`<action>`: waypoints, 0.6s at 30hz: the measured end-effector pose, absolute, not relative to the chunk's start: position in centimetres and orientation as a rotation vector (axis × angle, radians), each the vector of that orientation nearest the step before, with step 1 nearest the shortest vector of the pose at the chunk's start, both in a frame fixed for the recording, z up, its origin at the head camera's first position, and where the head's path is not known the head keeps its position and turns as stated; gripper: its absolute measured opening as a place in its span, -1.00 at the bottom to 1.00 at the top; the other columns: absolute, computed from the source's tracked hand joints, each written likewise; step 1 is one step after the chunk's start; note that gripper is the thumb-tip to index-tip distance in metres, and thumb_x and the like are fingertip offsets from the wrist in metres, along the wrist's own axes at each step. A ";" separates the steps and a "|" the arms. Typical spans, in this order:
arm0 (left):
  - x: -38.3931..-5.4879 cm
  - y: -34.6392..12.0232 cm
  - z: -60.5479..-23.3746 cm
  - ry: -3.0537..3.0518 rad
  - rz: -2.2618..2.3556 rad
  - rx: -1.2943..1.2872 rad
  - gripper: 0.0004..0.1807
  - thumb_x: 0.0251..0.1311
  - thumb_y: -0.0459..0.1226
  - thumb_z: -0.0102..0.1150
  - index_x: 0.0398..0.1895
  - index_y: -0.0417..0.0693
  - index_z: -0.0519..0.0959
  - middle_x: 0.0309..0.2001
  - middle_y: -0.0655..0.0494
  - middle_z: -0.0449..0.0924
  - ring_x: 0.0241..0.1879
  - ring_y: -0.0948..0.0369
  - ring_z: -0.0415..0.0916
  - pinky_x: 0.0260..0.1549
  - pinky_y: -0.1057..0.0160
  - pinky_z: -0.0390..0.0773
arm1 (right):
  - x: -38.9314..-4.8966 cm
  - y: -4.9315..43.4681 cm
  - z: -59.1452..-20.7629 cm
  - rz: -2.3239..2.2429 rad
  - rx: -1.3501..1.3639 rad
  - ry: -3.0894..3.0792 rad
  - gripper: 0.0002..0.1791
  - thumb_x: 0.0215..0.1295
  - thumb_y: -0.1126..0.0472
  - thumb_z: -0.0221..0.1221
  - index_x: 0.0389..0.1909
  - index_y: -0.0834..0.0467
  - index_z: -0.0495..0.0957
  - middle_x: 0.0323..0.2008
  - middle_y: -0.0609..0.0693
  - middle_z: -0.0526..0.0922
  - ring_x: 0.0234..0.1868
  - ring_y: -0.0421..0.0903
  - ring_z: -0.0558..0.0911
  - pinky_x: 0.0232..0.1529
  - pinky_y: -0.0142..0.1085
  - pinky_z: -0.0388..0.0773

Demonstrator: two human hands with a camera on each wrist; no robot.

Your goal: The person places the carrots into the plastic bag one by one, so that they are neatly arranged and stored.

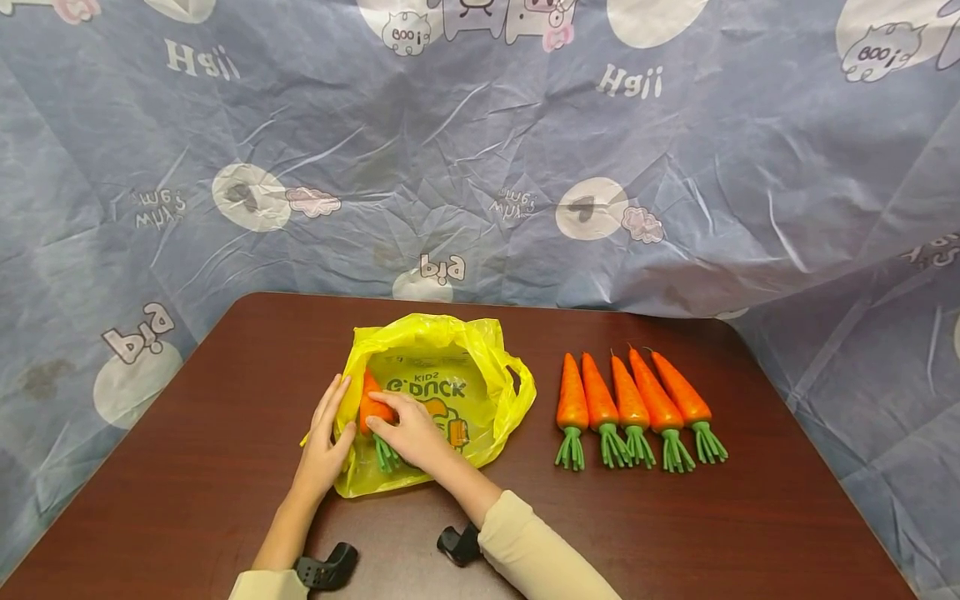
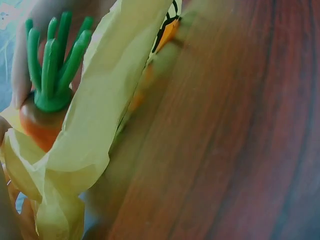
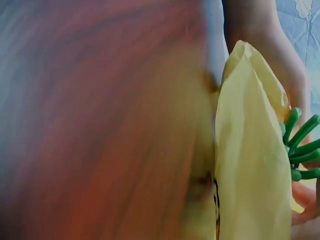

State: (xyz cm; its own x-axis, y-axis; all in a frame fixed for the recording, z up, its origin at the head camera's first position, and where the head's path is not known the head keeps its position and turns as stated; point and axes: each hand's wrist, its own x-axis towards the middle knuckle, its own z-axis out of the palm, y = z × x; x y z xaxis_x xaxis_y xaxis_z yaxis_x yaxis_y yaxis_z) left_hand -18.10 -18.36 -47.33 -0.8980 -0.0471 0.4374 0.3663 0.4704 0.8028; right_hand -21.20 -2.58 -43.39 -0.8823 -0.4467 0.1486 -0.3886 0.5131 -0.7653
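Observation:
A yellow plastic bag with a printed duck lies with its mouth open on the table. At the bag's left edge is my left hand, its fingers along the outside and its thumb over the rim, holding the plastic. My right hand reaches inside the mouth and grips an orange toy carrot near its thick end. That carrot lies along the bag's left wall, tip away from me. Its green stems stick up beside the bag wall in the left wrist view.
Several more carrots lie side by side to the right of the bag, stems toward me. The dark wooden table ends at a hanging grey-blue printed cloth behind it. Black wrist devices are on both arms.

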 end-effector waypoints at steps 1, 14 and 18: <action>-17.9 -18.2 -46.9 -2.323 -1.426 -0.259 -0.30 0.11 -0.50 -0.07 0.36 0.06 0.15 0.40 -0.12 -0.03 0.34 -0.08 -0.08 0.14 -0.27 0.05 | -21.1 -2.8 -43.4 -1.336 -0.722 2.674 -0.52 0.25 0.00 0.06 0.19 0.02 0.40 0.18 0.01 0.44 0.18 -0.06 0.42 0.13 -0.17 0.38; -16.8 -16.4 -44.6 -2.196 -1.687 -0.177 -0.28 0.04 -0.64 -0.18 0.35 -0.18 0.11 0.40 -0.12 -0.07 0.36 0.16 -0.10 0.09 0.71 -0.02 | -20.4 -4.5 -44.4 -1.517 -0.622 2.613 -0.51 0.22 0.03 0.06 0.18 0.06 0.41 0.21 0.08 0.40 0.21 -0.02 0.39 0.17 -0.14 0.34; -17.4 -16.7 -46.0 -2.115 -1.739 -0.159 -0.26 0.00 -0.66 -0.18 0.35 -0.15 0.14 0.40 -0.12 -0.04 0.31 0.44 -0.07 0.11 0.69 0.01 | -20.2 -4.7 -44.7 -1.476 -0.620 2.644 -0.51 0.20 0.03 0.06 0.17 0.04 0.42 0.21 0.08 0.40 0.20 0.01 0.41 0.14 -0.12 0.36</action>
State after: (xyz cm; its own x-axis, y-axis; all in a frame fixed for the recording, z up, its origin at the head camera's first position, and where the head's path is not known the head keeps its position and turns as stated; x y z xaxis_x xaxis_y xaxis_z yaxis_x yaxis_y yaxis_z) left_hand -17.37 -16.68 -46.02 -0.9150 -0.1606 0.3701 0.3321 0.2212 0.9170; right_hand -20.22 -4.70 -44.70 -0.9184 -0.3670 0.1480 -0.3186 0.4639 -0.8266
